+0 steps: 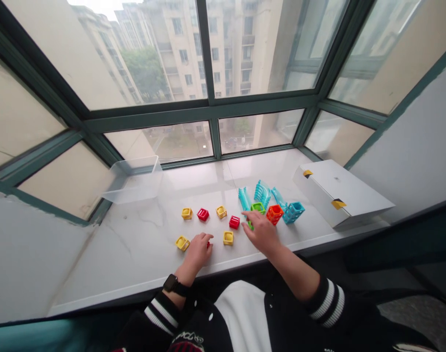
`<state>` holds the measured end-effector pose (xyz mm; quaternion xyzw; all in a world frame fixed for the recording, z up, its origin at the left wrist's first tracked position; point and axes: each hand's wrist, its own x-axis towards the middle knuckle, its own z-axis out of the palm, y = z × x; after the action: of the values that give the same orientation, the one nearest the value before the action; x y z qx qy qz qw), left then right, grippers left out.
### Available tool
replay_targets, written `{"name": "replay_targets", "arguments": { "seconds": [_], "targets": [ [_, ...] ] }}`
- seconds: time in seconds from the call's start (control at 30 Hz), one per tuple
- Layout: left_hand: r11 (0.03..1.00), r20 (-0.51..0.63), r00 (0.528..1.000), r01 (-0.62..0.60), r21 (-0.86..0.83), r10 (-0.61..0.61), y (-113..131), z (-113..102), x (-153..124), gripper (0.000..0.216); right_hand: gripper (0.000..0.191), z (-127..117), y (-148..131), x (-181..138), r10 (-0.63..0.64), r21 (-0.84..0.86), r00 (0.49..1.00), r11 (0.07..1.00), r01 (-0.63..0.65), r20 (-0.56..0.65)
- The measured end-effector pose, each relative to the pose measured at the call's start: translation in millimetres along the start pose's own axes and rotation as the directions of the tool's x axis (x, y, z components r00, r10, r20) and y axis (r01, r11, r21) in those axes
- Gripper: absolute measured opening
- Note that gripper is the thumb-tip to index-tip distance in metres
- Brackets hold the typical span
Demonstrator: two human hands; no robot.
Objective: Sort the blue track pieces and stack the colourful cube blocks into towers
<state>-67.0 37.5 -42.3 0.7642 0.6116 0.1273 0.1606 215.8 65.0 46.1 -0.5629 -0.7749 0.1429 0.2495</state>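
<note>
My left hand (198,253), with a dark watch on its wrist, curls near the front edge of the ledge, its fingers around a mostly hidden red cube (208,244). Left of it lies a yellow cube (182,243); another yellow cube (228,238) sits to its right. My right hand (261,232) reaches over a green openwork piece (250,225), finger and thumb apart; its palm hides part of that piece. Just behind stands a green square block (258,208). A red cube (234,222) rests left of the right fingertips.
Farther back are two yellow cubes (187,213) (221,211) and a red cube (203,214). An orange tube (275,214), a blue tube (294,212) and clear blue track pieces (262,193) stand at right. A clear bin (135,183) and white box (344,188) flank the ledge.
</note>
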Motion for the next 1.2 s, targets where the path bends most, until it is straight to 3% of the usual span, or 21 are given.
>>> {"name": "replay_targets", "arguments": {
  "seconds": [0.07, 0.17, 0.27, 0.37, 0.47, 0.57, 0.67, 0.77, 0.9, 1.03, 1.2],
  "targets": [
    [0.999, -0.071, 0.997, -0.029, -0.014, 0.028, 8, -4, 2, 0.027, 0.047, -23, 9, 11, -0.051, -0.124, 0.994, 0.992, 0.039, -0.099],
    [0.992, -0.181, 0.979, -0.104, -0.070, 0.090, 26, -12, 8, 0.029, 0.059, -36, 27, 28, -0.020, -0.235, 0.998, 0.972, 0.031, 0.052],
    [0.972, -0.247, 0.961, -0.169, -0.161, 0.126, 46, -16, 14, 0.033, 0.056, -40, 42, 29, 0.031, -0.228, 0.985, 0.974, 0.009, 0.170],
    [0.937, -0.247, 0.955, -0.230, -0.263, 0.164, 68, -16, 15, 0.047, 0.049, -57, 45, 13, 0.035, -0.110, 0.980, 0.994, -0.013, 0.195],
    [0.887, -0.218, 0.938, -0.329, -0.324, 0.268, 88, -18, 13, 0.069, 0.048, -80, 39, -5, -0.020, 0.114, 0.981, 0.993, -0.002, 0.192],
    [0.853, -0.193, 0.924, -0.379, -0.358, 0.330, 102, -22, 10, 0.067, 0.047, -88, 28, -14, -0.052, 0.364, 0.985, 0.931, -0.011, 0.163],
    [0.880, -0.193, 0.936, -0.344, -0.326, 0.294, 96, -26, 10, 0.049, 0.045, -70, 22, -13, -0.030, 0.550, 0.993, 0.834, -0.040, 0.117],
    [0.942, -0.185, 0.960, -0.250, -0.222, 0.212, 71, -31, 11, 0.044, 0.045, -37, 19, -6, 0.019, 0.642, 0.995, 0.763, -0.080, 0.102],
    [0.995, -0.179, 0.983, 0.022, -0.096, -0.039, 28, -45, 16, 0.043, 0.042, 7, 13, 5, 0.070, 0.670, 0.993, 0.733, -0.114, 0.093],
    [0.962, -0.097, 0.959, 0.270, 0.029, -0.266, 1, -60, 27, 0.043, 0.040, 33, 7, 12, 0.091, 0.639, 0.992, 0.759, -0.125, 0.086],
    [0.949, 0.015, 0.967, 0.247, 0.198, -0.255, -2, -54, 51, 0.043, 0.042, 41, 10, 9, 0.132, 0.656, 0.987, 0.739, -0.157, 0.088]
  ]
}}
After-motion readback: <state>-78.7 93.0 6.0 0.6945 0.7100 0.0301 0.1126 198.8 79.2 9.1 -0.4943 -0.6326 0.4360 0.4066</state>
